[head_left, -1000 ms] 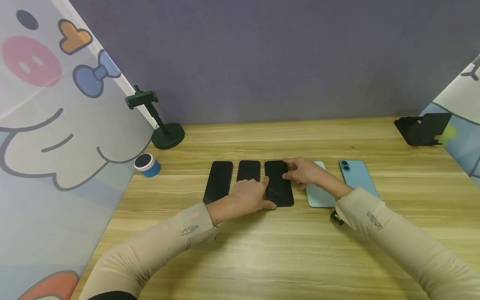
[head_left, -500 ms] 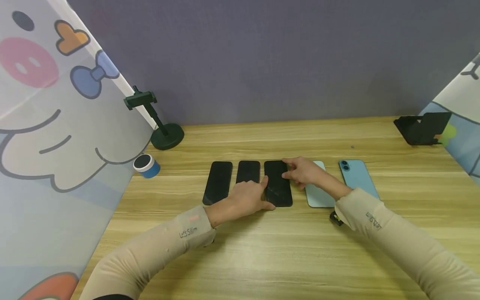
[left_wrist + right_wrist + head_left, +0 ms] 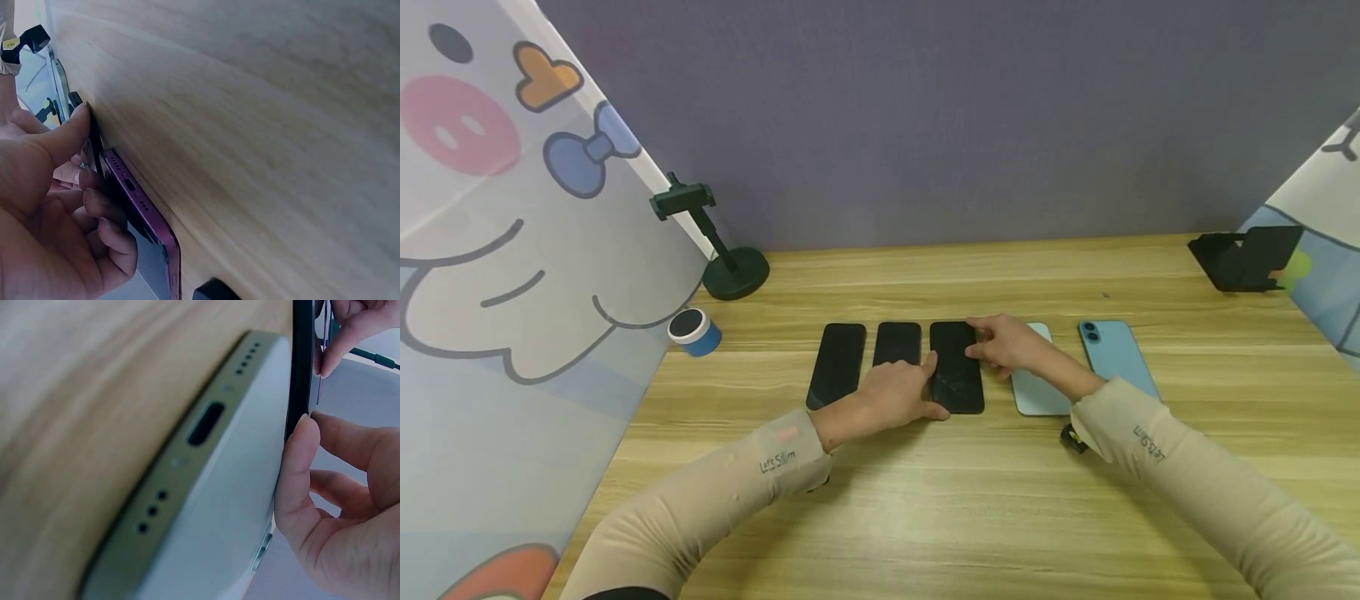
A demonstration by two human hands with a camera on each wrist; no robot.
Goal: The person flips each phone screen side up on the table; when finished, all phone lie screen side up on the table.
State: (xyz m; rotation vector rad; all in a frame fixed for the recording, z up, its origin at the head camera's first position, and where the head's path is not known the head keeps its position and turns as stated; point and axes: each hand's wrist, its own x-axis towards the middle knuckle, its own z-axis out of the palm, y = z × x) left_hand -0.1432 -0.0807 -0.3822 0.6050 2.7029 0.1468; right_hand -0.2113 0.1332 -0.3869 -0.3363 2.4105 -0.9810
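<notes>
Several phones lie in a row on the wooden table. My left hand (image 3: pixel 891 396) holds the third one, a black-screened phone (image 3: pixel 957 379), its thumb at the near edge and index finger at the left side. At the same phone's upper right, my right hand (image 3: pixel 1011 343) grips the edge with thumb and index finger. Left of it lie two more dark phones, one face up (image 3: pixel 838 362) and one with a purple frame (image 3: pixel 140 200), partly hidden by my left hand. Beneath my right wrist lies a pale mint phone (image 3: pixel 219 506); farther right is a blue phone (image 3: pixel 1117 354) with its cameras up.
A dark green phone stand (image 3: pixel 735 273) stands at the back left, with a blue-and-white jar (image 3: pixel 695 333) before it. At the back right sits a black folding stand (image 3: pixel 1243 260). A grey partition (image 3: pixel 940 125) rises behind the table (image 3: pixel 910 517).
The black phone's near end has swung very slightly left under my hands. Both hands keep their places on it, and the other phones stay put.
</notes>
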